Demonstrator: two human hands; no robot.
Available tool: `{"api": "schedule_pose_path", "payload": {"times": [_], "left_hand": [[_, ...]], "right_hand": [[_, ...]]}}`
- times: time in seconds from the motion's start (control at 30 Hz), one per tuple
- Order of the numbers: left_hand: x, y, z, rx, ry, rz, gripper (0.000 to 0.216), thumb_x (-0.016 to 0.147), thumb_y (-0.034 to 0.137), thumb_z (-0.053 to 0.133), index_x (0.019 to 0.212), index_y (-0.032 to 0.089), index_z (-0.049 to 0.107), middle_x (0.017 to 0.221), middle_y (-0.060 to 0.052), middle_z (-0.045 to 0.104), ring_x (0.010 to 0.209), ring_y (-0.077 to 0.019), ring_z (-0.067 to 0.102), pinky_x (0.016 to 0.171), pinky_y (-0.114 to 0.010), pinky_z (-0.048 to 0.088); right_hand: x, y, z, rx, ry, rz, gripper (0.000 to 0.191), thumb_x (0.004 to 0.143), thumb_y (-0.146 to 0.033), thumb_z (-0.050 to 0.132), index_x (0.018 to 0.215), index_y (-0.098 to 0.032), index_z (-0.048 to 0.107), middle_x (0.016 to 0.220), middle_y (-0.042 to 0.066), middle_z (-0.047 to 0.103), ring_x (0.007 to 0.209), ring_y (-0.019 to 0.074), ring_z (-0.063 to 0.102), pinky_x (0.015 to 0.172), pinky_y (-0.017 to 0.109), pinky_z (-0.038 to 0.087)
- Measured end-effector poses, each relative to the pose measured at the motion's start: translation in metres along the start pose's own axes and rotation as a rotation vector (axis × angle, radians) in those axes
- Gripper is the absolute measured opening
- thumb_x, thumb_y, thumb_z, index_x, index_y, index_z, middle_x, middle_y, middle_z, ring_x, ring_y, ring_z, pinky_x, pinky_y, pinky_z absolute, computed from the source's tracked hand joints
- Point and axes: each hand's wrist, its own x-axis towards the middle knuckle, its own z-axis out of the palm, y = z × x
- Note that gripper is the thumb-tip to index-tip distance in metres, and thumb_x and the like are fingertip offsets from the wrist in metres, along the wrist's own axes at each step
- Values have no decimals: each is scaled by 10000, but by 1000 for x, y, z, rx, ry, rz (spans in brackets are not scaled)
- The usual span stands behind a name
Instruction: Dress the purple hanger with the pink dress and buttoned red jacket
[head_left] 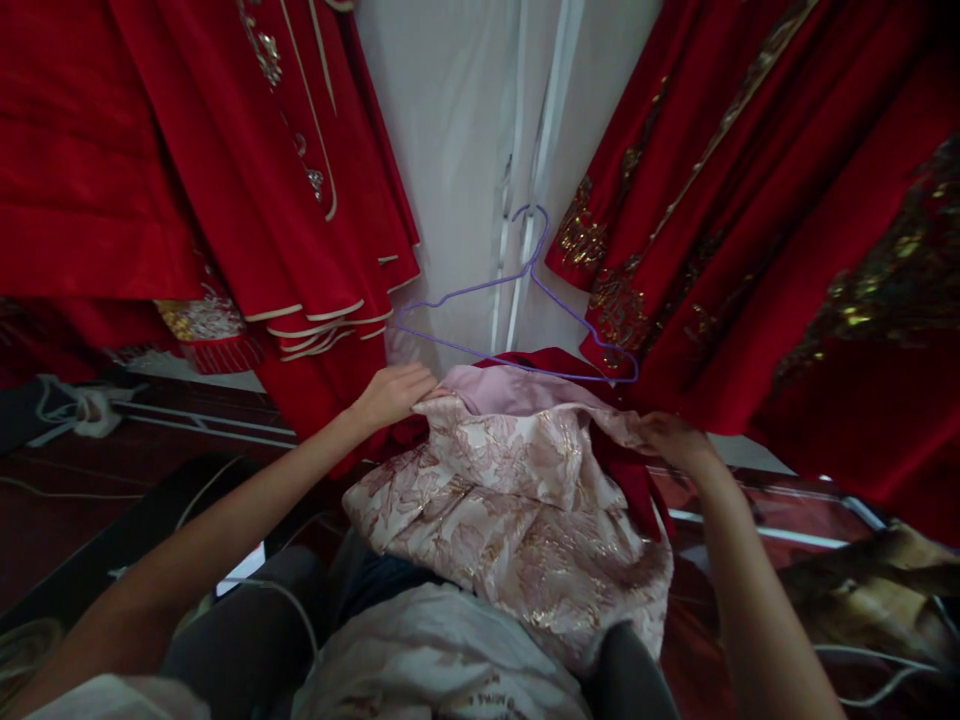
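A pale pink brocade garment [510,500] with a gold-flecked floral pattern drapes over my lap, its plain pink lining [510,388] showing along the top edge. My left hand [395,395] is closed on the garment's upper left corner. At the upper right corner, my right hand [671,440] grips the same edge, so the top is stretched between both hands. Just beyond this edge is a purple wire hanger [469,290], hook upward; I cannot tell whether it touches the garment. Dark red cloth [637,490] lies behind the brocade.
Red garments with pale piping [300,220] hang at the left, and red garments with gold sequins [750,220] hang at the right. A pale panel [450,130] stands between them. White rack bars [202,425] run low at the left, near loose cords.
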Motion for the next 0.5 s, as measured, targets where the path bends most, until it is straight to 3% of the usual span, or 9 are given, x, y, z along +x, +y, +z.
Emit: {"api": "schedule_pose_path", "payload": {"times": [0.1,0.2,0.27,0.37,0.5], "left_hand": [[12,11,-1,-4,-13,80,393,942,460,428,731,195,627,700,-35,564,694,-151,489,658,-269,386],[37,18,7,-51,21,94,373,923,477,458,824,190,675,967,-78,624,900,-178,530,826,-311,417],[59,20,19,-77,40,96,366,899,491,497,837,196,704,1159,-95,591,1083,-216,501,978,-387,369],[83,20,48,-97,23,32,359,873,497,539,791,205,731,1335,-96,507,1274,-270,388,1112,-511,202],[83,22,91,-95,-115,-72,242,831,441,629,772,236,744,1376,-65,504,1244,-273,419,1090,-528,222]], "right_hand": [[-15,-19,1,-167,-106,-68,183,662,-400,738,678,-243,645,622,8,668,549,205,637,511,317,517],[-23,-56,17,-290,-137,-208,227,822,-457,589,893,-251,656,882,27,712,766,206,674,705,334,531],[-22,-83,34,-225,-158,-307,239,852,-445,566,953,-241,639,958,32,703,869,201,663,797,330,513],[-15,-107,59,-83,-105,-303,264,847,-451,574,960,-219,626,887,33,690,805,185,649,754,304,515],[-6,-93,75,187,39,-157,294,792,-466,621,929,-206,613,873,36,679,807,178,641,741,300,525]]}}
